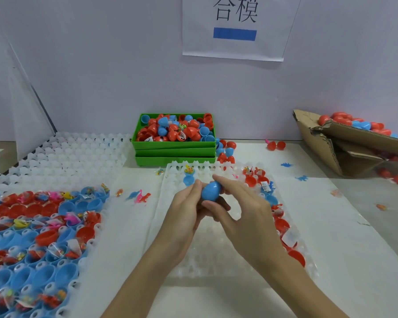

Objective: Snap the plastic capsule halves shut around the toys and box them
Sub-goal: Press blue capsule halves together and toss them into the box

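Both hands meet over the middle of the clear tray (pixel 216 267), gripping one blue capsule (pixel 211 191): the left hand (pixel 186 210) curls its fingers round the lower end, the right hand (pixel 241 210) pinches the upper end between thumb and forefinger. The capsule looks egg-shaped, smooth and glossy, and I judge the halves joined or nearly so, though the seam is hidden by fingers. The work seems partly done: closed red and blue capsules already heap in the torn cardboard box (pixel 345 143) at the right, while the left tray (pixel 44 249) holds many open halves, some with bagged toys. The green bin (pixel 174 144) at the back holds loose halves, hard thin shells. Small rubbery dinosaur toys (pixel 141 196) lie loose on the white table.
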`<act>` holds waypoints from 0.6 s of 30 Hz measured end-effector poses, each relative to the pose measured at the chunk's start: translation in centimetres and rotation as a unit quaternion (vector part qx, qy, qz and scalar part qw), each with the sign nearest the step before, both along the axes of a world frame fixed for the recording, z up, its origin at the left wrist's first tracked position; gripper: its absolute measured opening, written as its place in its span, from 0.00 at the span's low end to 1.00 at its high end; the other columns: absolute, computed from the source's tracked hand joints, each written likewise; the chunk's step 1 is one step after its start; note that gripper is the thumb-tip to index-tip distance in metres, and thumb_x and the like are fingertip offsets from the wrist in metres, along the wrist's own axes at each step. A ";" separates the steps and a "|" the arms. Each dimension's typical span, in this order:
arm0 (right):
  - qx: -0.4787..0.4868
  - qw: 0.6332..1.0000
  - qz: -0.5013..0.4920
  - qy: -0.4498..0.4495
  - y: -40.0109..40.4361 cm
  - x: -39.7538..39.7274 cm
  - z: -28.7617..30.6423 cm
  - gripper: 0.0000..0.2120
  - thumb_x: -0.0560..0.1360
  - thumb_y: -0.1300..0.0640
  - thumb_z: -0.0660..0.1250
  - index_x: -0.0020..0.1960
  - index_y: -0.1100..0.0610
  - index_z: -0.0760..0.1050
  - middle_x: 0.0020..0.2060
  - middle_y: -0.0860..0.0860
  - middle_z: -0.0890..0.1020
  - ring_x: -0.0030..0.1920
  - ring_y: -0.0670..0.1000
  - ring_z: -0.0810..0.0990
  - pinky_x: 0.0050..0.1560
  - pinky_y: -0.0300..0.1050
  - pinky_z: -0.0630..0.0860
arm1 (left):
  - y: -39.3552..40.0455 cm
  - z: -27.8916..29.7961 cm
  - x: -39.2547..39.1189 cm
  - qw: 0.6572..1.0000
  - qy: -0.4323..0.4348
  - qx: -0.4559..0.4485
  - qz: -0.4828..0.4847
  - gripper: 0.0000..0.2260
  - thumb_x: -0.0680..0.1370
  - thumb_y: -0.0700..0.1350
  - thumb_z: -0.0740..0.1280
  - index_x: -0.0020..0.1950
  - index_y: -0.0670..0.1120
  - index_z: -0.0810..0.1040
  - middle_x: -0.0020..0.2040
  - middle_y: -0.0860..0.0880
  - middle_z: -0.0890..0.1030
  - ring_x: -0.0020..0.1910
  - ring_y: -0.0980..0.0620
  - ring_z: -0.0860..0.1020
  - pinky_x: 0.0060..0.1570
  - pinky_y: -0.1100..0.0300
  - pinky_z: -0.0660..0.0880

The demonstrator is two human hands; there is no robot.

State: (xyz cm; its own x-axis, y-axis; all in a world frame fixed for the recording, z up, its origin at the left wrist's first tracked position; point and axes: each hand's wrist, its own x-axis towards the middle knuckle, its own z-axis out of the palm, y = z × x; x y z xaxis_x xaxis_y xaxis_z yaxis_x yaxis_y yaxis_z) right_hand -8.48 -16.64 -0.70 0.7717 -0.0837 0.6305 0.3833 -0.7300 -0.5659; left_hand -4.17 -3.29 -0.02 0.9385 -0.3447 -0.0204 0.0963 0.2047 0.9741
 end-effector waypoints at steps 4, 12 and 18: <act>-0.009 1.000 -0.002 0.010 0.1 0.1 -0.2 0.23 0.76 0.50 0.69 0.68 0.57 0.80 0.55 0.49 0.86 0.57 0.37 0.74 0.59 0.18 0.64 | -0.1 -0.4 0.2 0.996 -0.015 0.076 0.038 0.21 0.89 0.50 0.53 0.54 0.41 0.83 0.40 0.45 0.85 0.39 0.50 0.82 0.52 0.50 0.80; 0.043 0.996 0.023 0.074 -1.5 0.5 1.3 0.20 0.77 0.45 0.69 0.66 0.51 0.81 0.56 0.42 0.84 0.54 0.39 0.80 0.57 0.26 0.73 | 0.1 -0.4 0.8 0.982 -0.070 0.125 0.121 0.17 0.88 0.49 0.55 0.53 0.47 0.83 0.38 0.48 0.86 0.33 0.54 0.82 0.34 0.66 0.79; 0.728 0.655 0.156 0.129 -10.0 6.0 7.9 0.12 0.84 0.59 0.64 0.60 0.67 0.79 0.53 0.61 0.85 0.52 0.55 0.85 0.52 0.41 0.82 | 1.5 -0.5 1.9 0.975 -0.078 0.086 0.191 0.16 0.88 0.44 0.58 0.50 0.44 0.84 0.41 0.46 0.86 0.33 0.56 0.79 0.33 0.60 0.76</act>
